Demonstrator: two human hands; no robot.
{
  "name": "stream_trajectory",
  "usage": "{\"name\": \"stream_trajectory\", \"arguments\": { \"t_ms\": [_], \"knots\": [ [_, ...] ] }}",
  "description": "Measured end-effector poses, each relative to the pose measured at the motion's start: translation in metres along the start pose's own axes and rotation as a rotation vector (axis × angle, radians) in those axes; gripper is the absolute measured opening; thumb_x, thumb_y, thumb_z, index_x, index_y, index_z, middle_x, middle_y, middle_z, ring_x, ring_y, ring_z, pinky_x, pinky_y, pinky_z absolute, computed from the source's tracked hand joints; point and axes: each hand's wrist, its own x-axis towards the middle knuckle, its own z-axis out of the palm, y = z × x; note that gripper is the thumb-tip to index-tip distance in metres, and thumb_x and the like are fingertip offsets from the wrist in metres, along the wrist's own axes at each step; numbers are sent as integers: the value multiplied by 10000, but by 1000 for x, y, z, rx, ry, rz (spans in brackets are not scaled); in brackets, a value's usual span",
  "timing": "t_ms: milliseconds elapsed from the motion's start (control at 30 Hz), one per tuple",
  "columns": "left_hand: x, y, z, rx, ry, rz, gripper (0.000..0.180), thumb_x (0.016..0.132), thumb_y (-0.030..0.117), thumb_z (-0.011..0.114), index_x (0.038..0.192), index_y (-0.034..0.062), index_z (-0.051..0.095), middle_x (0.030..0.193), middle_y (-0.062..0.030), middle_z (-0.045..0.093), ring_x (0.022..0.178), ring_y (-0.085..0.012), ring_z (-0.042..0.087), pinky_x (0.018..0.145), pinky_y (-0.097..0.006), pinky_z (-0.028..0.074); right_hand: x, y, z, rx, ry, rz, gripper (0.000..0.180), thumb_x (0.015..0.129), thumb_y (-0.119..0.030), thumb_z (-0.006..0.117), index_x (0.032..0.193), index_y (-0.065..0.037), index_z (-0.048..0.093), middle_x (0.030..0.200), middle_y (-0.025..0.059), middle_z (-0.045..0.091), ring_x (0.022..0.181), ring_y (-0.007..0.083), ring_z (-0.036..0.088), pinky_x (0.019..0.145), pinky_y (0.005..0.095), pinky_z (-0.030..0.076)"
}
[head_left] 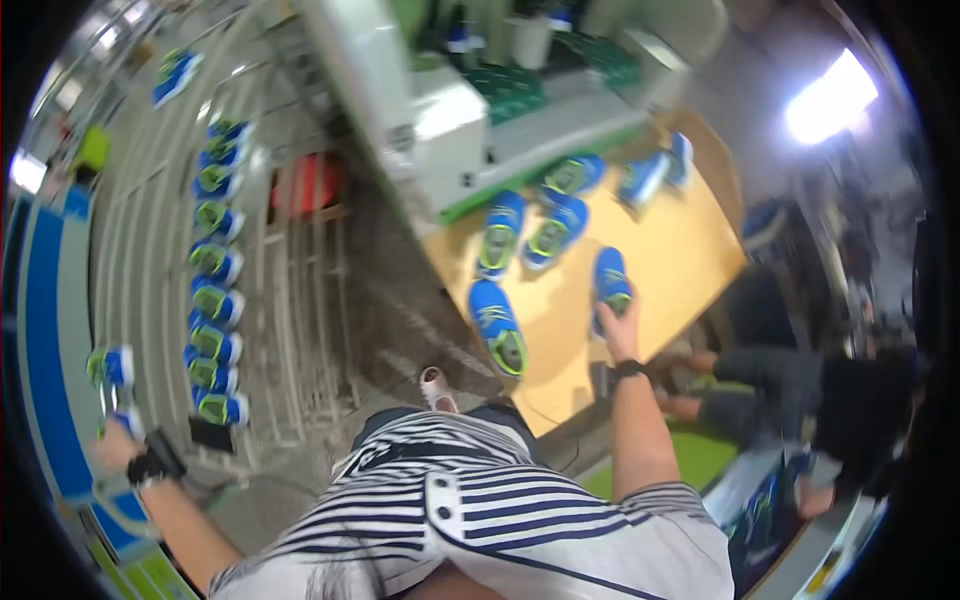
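My right hand [622,330] grips a blue shoe [609,270] with a lime-green lining by its heel end, over the light wooden table. Far to the left, my left hand [118,450] is closed on a blue-and-white shoe [127,418], mostly hidden and somewhat blurred. Just beyond that hand is another blue shoe [112,366] with a lime lining. A single blue shoe [498,326] lies at the table's left edge. Farther back on the tabletop are several more, among them an upright shoe [500,236] and a tilted shoe [644,178].
A rack of pale metal bars [285,340] stands left, carrying a row of blue shoes [212,300]. Behind the wooden table [570,370] rises a white-and-green machine [450,140]. A red object [306,186] sits behind the rack. Another person [760,380] is close on the right.
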Motion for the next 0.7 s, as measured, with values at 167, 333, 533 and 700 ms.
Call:
{"name": "stream_trajectory", "arguments": {
  "t_ms": [167,333,533,700],
  "knots": [
    [-99,116,11,68,552,594,907,776,453,825,1444,-26,443,1416,-277,502,1338,-370,464,1097,-475,411,-20,16,-26,-3,133,1,760,812,-70,724,1489,-52,379,1437,205,415,1366,351,409,1160,423,341],
    [-394,297,-1,-673,-73,1210,732,896,152,741,1487,-5,338,1536,-180,365,1399,-316,358,1159,-438,295,-18,-5,-7,-98,163,-63,726,802,-46,713,1463,-60,415,1406,197,448,1325,368,439,1145,440,364],
    [-756,404,28,-988,-1376,1391,711,921,75,658,1532,18,301,1570,-195,321,1448,-342,333,1182,-471,279,-23,-17,-6,-53,178,94,566,857,-103,653,1385,-37,462,1304,248,558,1248,389,535,1042,460,447],
    [-989,454,231,-651,-1337,1648,974,851,293,813,1564,-2,219,1558,-267,287,1411,-367,373,1166,-446,337,-66,-10,10,23,292,88,700,856,-44,668,1490,-117,381,1526,236,352,1394,434,380,1159,489,355]
  ]
}}
